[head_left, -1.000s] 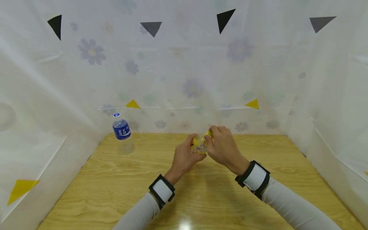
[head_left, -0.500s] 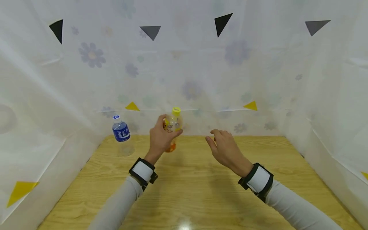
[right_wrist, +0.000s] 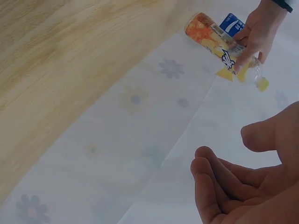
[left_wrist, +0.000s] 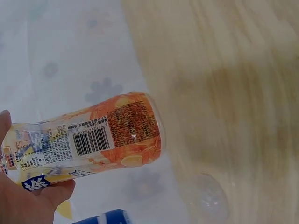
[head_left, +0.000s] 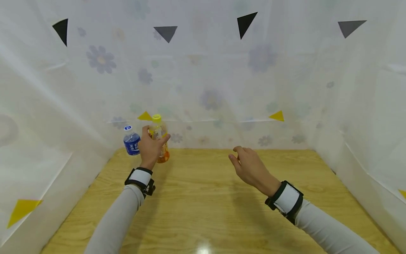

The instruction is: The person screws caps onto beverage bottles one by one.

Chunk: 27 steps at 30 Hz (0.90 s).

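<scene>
My left hand (head_left: 151, 148) grips a clear plastic drink bottle (left_wrist: 88, 140) with a yellow cap (head_left: 157, 118) and an orange and yellow label. It is upright at the back left, its thumb side toward the right. In the left wrist view the bottle's base seems close to the table; whether it touches cannot be told. Just left of that hand stands a water bottle (head_left: 131, 144) with a blue label and white cap, its lower part hidden by the hand and wrist. My right hand (head_left: 250, 167) hovers over the table with loosely bent fingers, holding nothing.
The wooden table (head_left: 203, 201) reaches back to a white flower-printed curtain (head_left: 206, 70). More curtain walls close off the left and right sides. Black, grey and yellow triangles (head_left: 277, 115) mark the curtain.
The left hand has carried the yellow-capped bottle from the middle to the left, beside the water bottle. My right hand let go of its cap area and has since stayed nearly still.
</scene>
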Tool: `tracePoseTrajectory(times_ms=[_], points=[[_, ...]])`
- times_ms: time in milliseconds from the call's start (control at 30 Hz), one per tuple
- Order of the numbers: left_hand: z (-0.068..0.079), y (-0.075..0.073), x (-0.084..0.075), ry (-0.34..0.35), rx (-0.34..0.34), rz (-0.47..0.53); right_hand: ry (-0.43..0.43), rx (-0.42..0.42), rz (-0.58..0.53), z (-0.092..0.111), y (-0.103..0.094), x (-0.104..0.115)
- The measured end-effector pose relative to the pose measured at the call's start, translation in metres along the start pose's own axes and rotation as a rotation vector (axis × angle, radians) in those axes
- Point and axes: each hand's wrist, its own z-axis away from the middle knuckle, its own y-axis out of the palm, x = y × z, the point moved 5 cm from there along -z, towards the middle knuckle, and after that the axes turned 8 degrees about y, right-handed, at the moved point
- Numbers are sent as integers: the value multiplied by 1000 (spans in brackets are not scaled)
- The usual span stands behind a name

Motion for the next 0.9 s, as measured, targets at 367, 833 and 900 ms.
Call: tracePoseTrajectory(times_ms=[367,833,900], points=[[13,8,40,-50,-49,-45,21,44,17,5,6,-10],[11,3,42,-78,33,-35,18,64,36,11,19,-19],[12,3,42,-69,35,-32,13,63,37,12,20,-20]])
